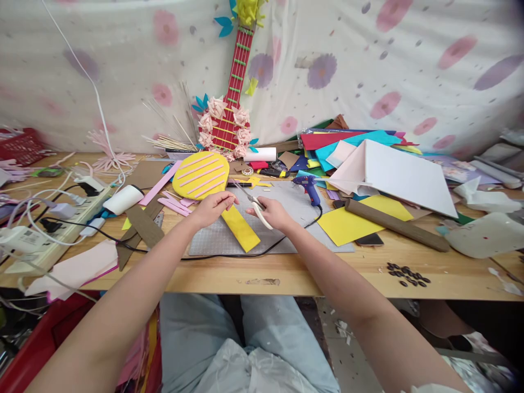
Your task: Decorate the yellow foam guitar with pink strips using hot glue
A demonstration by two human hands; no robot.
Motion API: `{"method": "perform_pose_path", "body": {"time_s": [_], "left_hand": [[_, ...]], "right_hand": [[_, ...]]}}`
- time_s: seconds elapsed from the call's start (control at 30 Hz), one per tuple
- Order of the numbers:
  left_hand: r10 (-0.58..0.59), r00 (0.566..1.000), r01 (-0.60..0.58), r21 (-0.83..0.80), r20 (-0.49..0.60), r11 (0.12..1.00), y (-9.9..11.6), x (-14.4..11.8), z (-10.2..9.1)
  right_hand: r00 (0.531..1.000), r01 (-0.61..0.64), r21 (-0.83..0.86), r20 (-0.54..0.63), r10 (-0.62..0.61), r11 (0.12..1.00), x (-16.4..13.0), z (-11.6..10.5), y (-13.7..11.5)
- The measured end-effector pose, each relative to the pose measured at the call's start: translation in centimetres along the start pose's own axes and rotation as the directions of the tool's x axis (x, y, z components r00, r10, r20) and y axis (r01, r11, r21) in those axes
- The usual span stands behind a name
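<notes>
My left hand [213, 207] pinches the upper end of a yellow foam strip [241, 229] that lies slanted on the grey cutting mat [286, 240]. My right hand [274, 214] grips white-handled scissors [256, 203], their blades pointing up-left toward the strip's top. Just beyond the left hand rests a yellow oval foam piece with pink stripes [200, 174]. A blue glue gun [309, 188] stands on the mat behind my right hand, and its black cord runs across the mat in front of both hands.
Coloured foam sheets [352, 144] and a white sheet [401, 174] pile at the right, with a brown cardboard tube [397, 225]. A power strip with plugs [53, 224] lies left. A paper guitar [231, 103] leans on the back cloth. Dark seeds [407, 274] sit near the front edge.
</notes>
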State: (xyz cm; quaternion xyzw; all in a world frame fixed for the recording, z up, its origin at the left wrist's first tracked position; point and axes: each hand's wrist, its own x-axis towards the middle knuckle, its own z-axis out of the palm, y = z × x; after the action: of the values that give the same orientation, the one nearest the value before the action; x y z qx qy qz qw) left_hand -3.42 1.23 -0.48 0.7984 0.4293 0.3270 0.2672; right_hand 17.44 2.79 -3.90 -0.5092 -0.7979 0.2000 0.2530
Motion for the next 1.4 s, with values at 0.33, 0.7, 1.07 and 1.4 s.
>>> {"method": "perform_pose_path", "body": {"time_s": [0.33,0.7,1.07,1.4], "left_hand": [[-0.014,0.999,0.020,0.142,-0.040,0.990,0.7,0.2,0.0],[0.081,0.990,-0.107,0.240,0.117,0.965,1.4,0.9,0.1],[0.190,0.978,-0.202,0.150,0.088,0.968,0.1,0.9,0.5],[0.212,0.977,-0.214,0.097,0.032,0.972,0.2,0.7,0.5]], "right_hand": [[0.978,-0.205,-0.163,-0.081,0.194,0.965,-0.1,-1.7,3.6],[0.997,0.023,-0.124,-0.069,-0.031,0.992,-0.8,-1.7,2.5],[0.941,0.331,-0.122,-0.022,-0.336,0.936,-0.2,-0.3,0.7],[0.942,0.328,-0.112,-0.034,-0.333,0.938,0.2,0.3,-0.6]]}}
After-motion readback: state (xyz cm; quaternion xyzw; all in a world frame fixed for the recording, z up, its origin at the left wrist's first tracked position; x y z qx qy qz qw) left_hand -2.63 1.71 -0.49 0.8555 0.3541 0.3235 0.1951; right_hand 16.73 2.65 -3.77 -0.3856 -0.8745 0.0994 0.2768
